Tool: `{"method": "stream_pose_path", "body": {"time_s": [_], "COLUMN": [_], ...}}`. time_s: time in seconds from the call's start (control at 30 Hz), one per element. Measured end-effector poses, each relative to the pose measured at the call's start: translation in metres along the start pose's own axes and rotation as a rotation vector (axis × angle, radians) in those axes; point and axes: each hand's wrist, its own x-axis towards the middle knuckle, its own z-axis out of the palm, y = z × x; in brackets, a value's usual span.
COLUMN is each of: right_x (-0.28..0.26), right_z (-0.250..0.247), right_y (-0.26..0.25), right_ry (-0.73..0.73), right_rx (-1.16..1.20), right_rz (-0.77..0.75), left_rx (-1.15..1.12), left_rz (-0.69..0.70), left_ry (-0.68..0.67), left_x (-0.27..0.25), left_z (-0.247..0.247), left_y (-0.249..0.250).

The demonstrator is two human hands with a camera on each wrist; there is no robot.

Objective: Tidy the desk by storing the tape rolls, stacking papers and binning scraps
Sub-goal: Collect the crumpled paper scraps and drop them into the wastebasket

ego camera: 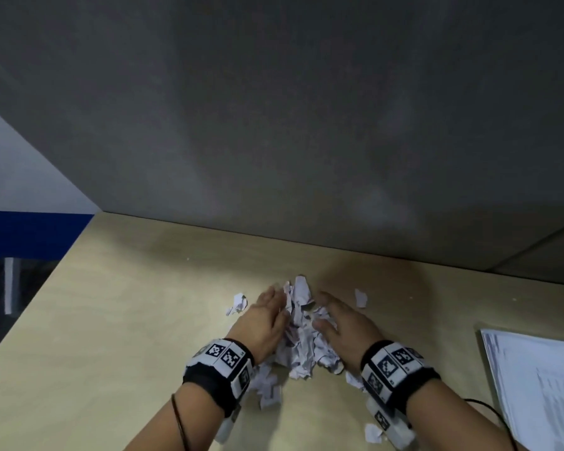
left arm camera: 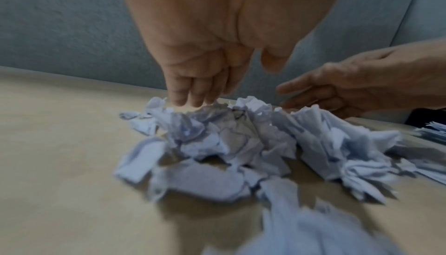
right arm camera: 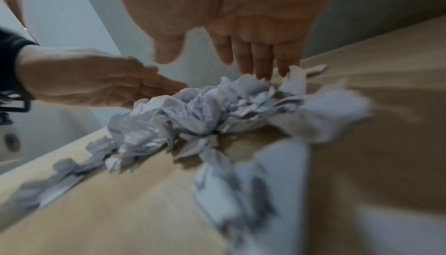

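wooden desk [ego camera: 127, 336] bears torn paper scraps [ego camera: 302, 333] between left hand [ego camera: 267, 320] and right hand [ego camera: 345, 323], each grip apart.

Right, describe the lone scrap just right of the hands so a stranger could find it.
Start at the grey wall panel behind the wooden desk. In front of it lies the heap of torn paper between both hands. The stray scrap lies flat, alone beyond the right hand, clear of the heap.
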Motion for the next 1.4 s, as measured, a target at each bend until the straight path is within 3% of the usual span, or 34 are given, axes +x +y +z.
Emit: {"method": "stream_pose_path", "body": {"time_s": [0.1, 0.27, 0.43, 0.83, 1.1, 1.4], "right_x": [-0.016, -0.025, -0.011, 0.006, -0.021, -0.079], "right_z": [0.002, 0.028, 0.042, 0.046, 0.024, 0.013], "right_y": [0.009, 0.006, -0.015, -0.046, -0.011, 0.025], "right_ry": [0.024, -0.050, -0.068, -0.207, -0.082, 0.101], "right_rx": [-0.026, -0.327, -0.500, -0.587, -0.463, -0.298], "right_rz": [0.023, 0.036, -0.014, 0.039, 0.181, 0.369], "left_rx": [0.088, 0.213, 0.165, 0.102, 0.187, 0.354], "left_rz": [-0.054, -0.179, -0.147, -0.135, -0.111, -0.118], "left_ry": [0.089, 0.150, 0.133, 0.126, 0.126, -0.063], "left_x": [-0.025, -0.059, -0.065, -0.049, -0.034, -0.014], "left_z": [0.001, 0.014, 0.022, 0.024, 0.024, 0.021], "left_y": [-0.011, -0.025, -0.024, -0.018, -0.015, 0.002]}}
